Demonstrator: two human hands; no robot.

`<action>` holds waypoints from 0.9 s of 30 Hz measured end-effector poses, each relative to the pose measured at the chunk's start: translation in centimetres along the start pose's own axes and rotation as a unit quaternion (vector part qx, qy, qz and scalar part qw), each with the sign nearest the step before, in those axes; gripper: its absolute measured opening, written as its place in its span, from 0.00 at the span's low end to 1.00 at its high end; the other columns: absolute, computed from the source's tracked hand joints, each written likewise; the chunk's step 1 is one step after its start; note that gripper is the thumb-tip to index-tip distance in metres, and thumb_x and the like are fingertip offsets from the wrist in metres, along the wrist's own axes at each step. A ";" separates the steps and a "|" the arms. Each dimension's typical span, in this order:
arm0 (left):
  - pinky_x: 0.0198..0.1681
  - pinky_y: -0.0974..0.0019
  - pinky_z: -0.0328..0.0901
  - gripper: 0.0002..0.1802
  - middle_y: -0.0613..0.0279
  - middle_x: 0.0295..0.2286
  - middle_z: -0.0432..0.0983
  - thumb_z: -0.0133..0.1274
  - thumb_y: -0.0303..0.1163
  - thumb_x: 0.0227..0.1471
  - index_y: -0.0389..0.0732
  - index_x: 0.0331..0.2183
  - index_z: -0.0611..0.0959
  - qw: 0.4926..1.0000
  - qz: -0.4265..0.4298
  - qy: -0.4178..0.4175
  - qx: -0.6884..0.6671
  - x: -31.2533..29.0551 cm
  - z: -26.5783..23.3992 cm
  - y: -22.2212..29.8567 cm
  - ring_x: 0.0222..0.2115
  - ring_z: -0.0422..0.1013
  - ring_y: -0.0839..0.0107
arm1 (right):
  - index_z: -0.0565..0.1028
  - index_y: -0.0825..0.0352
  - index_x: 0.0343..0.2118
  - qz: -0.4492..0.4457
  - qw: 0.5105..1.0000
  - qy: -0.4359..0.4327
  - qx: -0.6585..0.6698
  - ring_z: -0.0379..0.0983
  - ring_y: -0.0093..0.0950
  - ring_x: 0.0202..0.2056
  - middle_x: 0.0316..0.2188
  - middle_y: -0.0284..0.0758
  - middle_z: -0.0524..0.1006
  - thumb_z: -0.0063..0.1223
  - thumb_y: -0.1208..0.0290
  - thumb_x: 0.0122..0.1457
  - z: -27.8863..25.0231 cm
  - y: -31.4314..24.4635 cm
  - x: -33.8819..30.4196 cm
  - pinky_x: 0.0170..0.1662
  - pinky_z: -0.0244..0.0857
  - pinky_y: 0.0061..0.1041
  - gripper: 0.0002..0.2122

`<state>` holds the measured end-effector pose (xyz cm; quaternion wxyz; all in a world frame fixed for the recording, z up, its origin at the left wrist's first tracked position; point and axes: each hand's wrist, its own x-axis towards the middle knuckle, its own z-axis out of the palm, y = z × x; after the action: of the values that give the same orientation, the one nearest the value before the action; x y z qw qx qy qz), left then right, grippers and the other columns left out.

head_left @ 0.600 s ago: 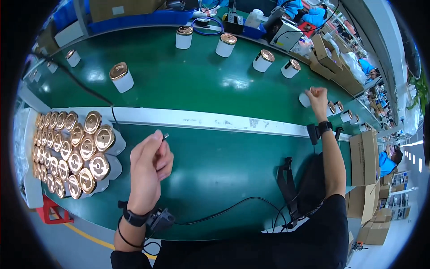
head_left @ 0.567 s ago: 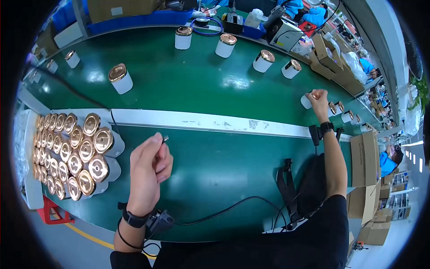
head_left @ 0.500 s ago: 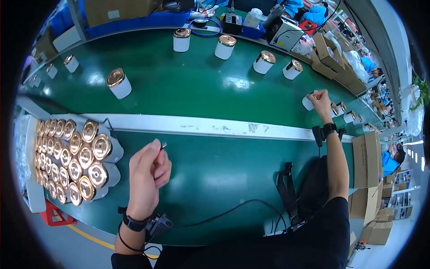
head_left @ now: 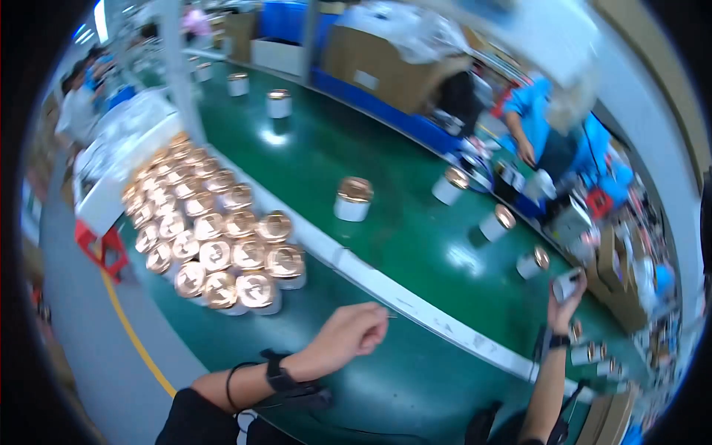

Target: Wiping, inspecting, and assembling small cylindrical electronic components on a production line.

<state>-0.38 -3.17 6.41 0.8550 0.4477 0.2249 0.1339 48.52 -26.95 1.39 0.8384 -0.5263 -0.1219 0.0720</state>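
Note:
On the right, over the green belt, my right hand (head_left: 561, 308) is closed around a white jar (head_left: 566, 285), held tilted and raised. Its lid is mostly hidden by my fingers. My left hand (head_left: 354, 331) hovers above the near green worktop, fingers curled in a pinch. A short thin tip sticks out past them, too small to name. To its left stands a dense cluster of white jars with shiny copper-coloured lids (head_left: 215, 252). Another such jar (head_left: 353, 199) stands upright on the belt ahead, with more farther along (head_left: 449, 185).
A white rail (head_left: 437, 320) divides the worktop from the belt (head_left: 400, 252). A red stool (head_left: 104, 252) is below the left end. Behind the belt are blue bins, cardboard boxes (head_left: 378, 70) and a person in blue (head_left: 534, 111). More jars (head_left: 586, 354) stand near my right wrist.
The view has swung left and blurred. My right hand has lifted a white jar off the belt. My left hand stays pinched over the worktop.

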 end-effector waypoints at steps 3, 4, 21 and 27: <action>0.17 0.76 0.48 0.18 0.70 0.15 0.59 0.40 0.40 0.61 0.39 0.23 0.70 0.999 0.045 -0.017 -0.009 -1.7 0.1 0.7 0.15 0.53 0.81 | 0.68 0.59 0.50 -0.007 0.999 -0.033 0.012 0.69 0.31 0.46 0.47 0.32 0.69 0.48 0.53 0.59 11.3 -2.6 -11.0 0.49 0.66 0.37 0.20; 0.18 0.76 0.48 0.19 0.70 0.15 0.59 0.40 0.41 0.62 0.39 0.24 0.70 0.998 0.064 -0.017 0.004 -1.9 0.3 1.2 0.15 0.53 0.82 | 0.67 0.62 0.50 0.014 0.992 -0.124 -0.008 0.70 0.31 0.43 0.45 0.34 0.71 0.48 0.55 0.59 14.5 -2.8 -13.4 0.47 0.67 0.36 0.20; 0.19 0.74 0.50 0.19 0.70 0.17 0.62 0.39 0.38 0.63 0.36 0.24 0.71 0.977 0.204 0.024 0.059 -4.1 1.0 1.7 0.18 0.54 0.83 | 0.61 0.72 0.52 -0.136 0.904 -0.384 -0.131 0.74 0.28 0.30 0.32 0.41 0.74 0.52 0.51 0.57 30.1 -1.4 -31.0 0.34 0.69 0.23 0.30; 0.22 0.71 0.56 0.22 0.67 0.17 0.66 0.38 0.39 0.62 0.34 0.23 0.74 0.981 0.178 0.007 0.073 -3.7 0.4 1.7 0.18 0.60 0.79 | 0.63 0.73 0.51 -0.187 0.894 -0.350 -0.208 0.73 0.26 0.31 0.33 0.40 0.74 0.51 0.52 0.57 29.7 -1.6 -32.0 0.35 0.68 0.22 0.29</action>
<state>-3.48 -4.11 8.96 0.7811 0.5406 0.1562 0.2704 9.49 -9.95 11.06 0.6105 -0.5971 -0.5160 0.0669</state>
